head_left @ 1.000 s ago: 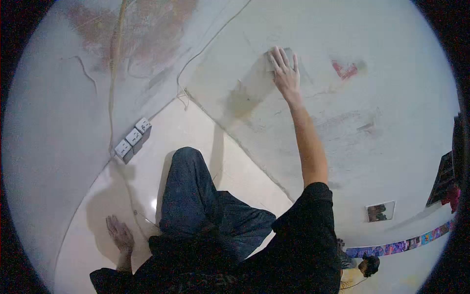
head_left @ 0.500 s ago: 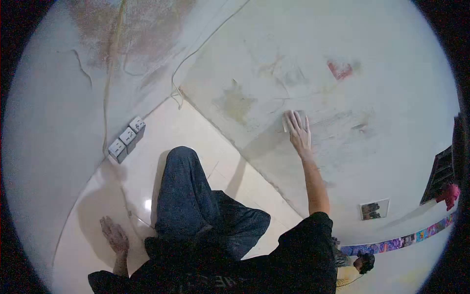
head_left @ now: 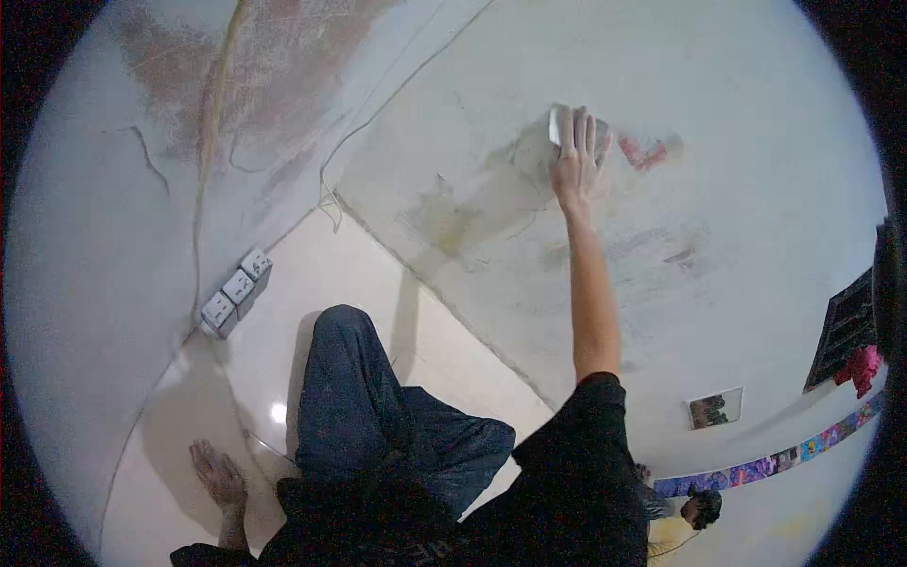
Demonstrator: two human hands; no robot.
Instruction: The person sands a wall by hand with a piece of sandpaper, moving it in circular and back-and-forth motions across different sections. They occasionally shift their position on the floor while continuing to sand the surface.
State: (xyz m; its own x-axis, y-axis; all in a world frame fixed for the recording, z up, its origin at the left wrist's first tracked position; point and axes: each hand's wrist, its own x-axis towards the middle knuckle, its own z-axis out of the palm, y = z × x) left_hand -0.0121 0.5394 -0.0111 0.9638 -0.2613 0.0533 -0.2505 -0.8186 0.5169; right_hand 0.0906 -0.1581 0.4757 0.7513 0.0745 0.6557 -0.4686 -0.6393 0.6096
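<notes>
My right hand point(head_left: 579, 161) is raised against the wall point(head_left: 491, 312), closed on a flat whitish pad point(head_left: 556, 125) pressed to the surface. A red patch point(head_left: 644, 151) lies just right of it, and a yellowish stain point(head_left: 449, 227) is lower to the left. Down at the lower left, my left hand point(head_left: 219, 477) hangs over the pale floor point(head_left: 312, 274) with its fingers spread and nothing in it.
Three joined white sockets point(head_left: 236, 288) sit at the left wall's foot. A thin cable point(head_left: 354, 132) runs near the corner. At the lower right are a small picture point(head_left: 715, 408), a colourful strip point(head_left: 756, 470), a pink cloth point(head_left: 860, 369) and another person point(head_left: 699, 510).
My right hand has moved up the wall with the pad, closer to the red patch. The view has shifted slightly; my left hand stays low and spread.
</notes>
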